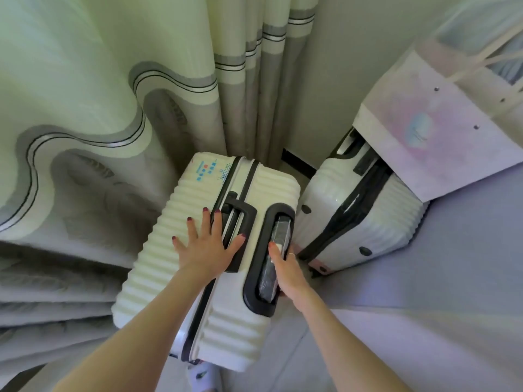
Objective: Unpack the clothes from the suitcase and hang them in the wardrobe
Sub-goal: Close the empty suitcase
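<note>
Upright, ribbed cream hard-shell suitcase [198, 250], left hand [208, 244] flat with fingers spread, right hand [285, 267] fingers curled round plastic-wrapped handle [273, 261].

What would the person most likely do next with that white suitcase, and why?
Probably lay the suitcase flat to open it: it stands upright and shut, the left hand rests flat on top, and the right hand grips the side handle.
</note>
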### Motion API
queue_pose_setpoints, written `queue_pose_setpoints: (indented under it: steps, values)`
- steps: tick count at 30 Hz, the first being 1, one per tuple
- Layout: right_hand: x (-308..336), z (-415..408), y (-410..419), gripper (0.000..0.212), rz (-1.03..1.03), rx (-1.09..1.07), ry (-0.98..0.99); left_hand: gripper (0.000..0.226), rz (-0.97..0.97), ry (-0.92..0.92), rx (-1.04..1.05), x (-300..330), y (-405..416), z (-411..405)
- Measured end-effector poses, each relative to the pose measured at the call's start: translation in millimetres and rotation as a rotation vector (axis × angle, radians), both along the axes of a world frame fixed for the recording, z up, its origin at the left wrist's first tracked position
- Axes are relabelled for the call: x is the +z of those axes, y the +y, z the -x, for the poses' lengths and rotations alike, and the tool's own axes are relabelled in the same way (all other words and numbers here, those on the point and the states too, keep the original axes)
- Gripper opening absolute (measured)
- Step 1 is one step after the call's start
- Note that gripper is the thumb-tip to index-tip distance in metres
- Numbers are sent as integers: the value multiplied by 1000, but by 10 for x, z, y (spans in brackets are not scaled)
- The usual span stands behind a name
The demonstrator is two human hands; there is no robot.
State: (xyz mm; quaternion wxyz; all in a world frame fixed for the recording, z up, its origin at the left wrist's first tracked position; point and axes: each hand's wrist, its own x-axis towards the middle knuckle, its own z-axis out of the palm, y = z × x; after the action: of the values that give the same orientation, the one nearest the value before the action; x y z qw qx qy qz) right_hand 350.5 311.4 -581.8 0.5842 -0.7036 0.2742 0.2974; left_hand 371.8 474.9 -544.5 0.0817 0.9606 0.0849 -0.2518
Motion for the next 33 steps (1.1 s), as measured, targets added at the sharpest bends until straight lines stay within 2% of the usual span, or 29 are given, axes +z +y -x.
queue_pose_setpoints:
  steps: [4, 9, 14, 18, 22, 24, 28, 31, 33]
  values:
    - [22, -508, 106, 79, 85, -31, -11, 79, 45, 46, -79, 40, 89, -639]
    - [120, -921, 194, 69, 185, -55, 15, 90, 114, 253, -270, 131, 280, -1346]
    - [296, -1319, 215, 58, 484, 5, -17, 90, 121, 244, -328, 156, 193, -1848]
    - [359, -1588, 170, 54, 655, -17, -259, 90, 133, 225, -366, 159, 63, -2249]
    - [302, -1907, 182, 59, 894, 169, -427, 91, 135, 224, -412, 149, -134, -2659]
    - [239, -2089, 136, 59, 1004, 237, -478, 91, 148, 196, -423, 110, -233, -2866]
    - [103, -2290, -45, 47, 1046, 310, -508, 89, 224, 126, -414, 39, -432, -3207]
    - [82, -2488, -200, 54, 1070, 350, -434, 74, 260, -69, -420, -91, -529, -3303]
    - [102, -2648, -272, 56, 1058, 399, -378, 78, 275, -210, -438, -176, -548, -3285]
